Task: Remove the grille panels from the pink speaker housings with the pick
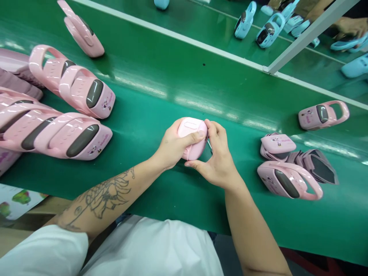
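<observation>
A rounded pink plastic housing (192,132) is held above the green work surface, near the middle of the view. My left hand (175,145) grips its left side, thumb lying across its face. At the right edge, the curled fingers of my right hand (215,153) touch the housing, and the right thumb sits below it. A thin metallic piece (209,145) shows between the housing and my right palm; its kind cannot be made out. To the right lie a pink device with a looped handle (287,180) and a smaller pink piece with a printed picture (278,143).
Several pink looped-handle devices (74,136) crowd the left side. Another pink device (323,115) lies at far right, near stacked dark mauve pieces (314,165). A pale metal rail (184,36) divides the green bench (138,184). Blue devices (270,30) and another person's hand (349,28) are beyond.
</observation>
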Motion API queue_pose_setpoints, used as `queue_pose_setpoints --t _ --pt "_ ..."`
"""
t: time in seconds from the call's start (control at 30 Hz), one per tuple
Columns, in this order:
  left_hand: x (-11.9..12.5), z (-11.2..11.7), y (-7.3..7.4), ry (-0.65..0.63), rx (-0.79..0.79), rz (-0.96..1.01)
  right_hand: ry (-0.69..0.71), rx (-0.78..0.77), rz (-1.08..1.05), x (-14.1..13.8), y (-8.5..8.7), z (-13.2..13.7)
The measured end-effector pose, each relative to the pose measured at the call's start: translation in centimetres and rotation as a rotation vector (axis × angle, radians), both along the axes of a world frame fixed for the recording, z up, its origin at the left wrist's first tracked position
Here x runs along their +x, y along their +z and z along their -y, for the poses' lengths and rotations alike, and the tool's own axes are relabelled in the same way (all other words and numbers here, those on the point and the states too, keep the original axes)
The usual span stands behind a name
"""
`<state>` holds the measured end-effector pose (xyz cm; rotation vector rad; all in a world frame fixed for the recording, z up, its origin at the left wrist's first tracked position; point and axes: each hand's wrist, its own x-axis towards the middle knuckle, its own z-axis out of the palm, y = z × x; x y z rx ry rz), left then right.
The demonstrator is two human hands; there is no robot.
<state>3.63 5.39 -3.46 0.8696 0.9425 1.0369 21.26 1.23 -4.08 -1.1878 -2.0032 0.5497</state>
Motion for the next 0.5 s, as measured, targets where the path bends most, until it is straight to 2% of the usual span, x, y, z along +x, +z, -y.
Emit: queue_pose_setpoints --t 0.1,0.17,0.23,0.27,0.3,0.37,0.4,0.43,0.5 --pt "-0.7 -0.3 -0.7 0.034 0.131 -0.054 -0.026 -0.006 -0.031 -0.2 -0.1 0.2" --pt "-1.1 -0.5 -1.2 0.108 0.256 -0.028 -0.171 -0.055 -0.176 -0.8 -0.4 0.3" --pt "-1.5 -0.3 -1.5 0.183 0.380 0.037 -0.349 -0.211 -0.441 -2.0 -0.6 0.5" --pt "-1.6 -0.2 -1.6 0.204 0.428 0.066 -0.356 -0.338 -0.578 -2.7 -0.6 0.5" --pt "-1.7 0.0 -1.6 0.203 0.461 0.086 -0.292 -0.470 -0.703 -3.3 -0.5 0.5" --pt "-1.8 0.4 -1.3 0.153 0.497 0.083 -0.079 -0.662 -0.896 -4.3 -0.1 0.5" --pt "-1.8 0.5 -1.1 0.114 0.510 0.062 -0.006 -0.691 -0.969 -4.5 0.1 0.5" --pt "-1.9 0.6 -0.9 0.076 0.530 0.036 0.010 -0.678 -1.025 -4.5 0.3 0.4" --pt "-2.1 0.3 -0.5 0.004 0.563 -0.004 -0.072 -0.568 -1.065 -3.9 0.3 0.1"
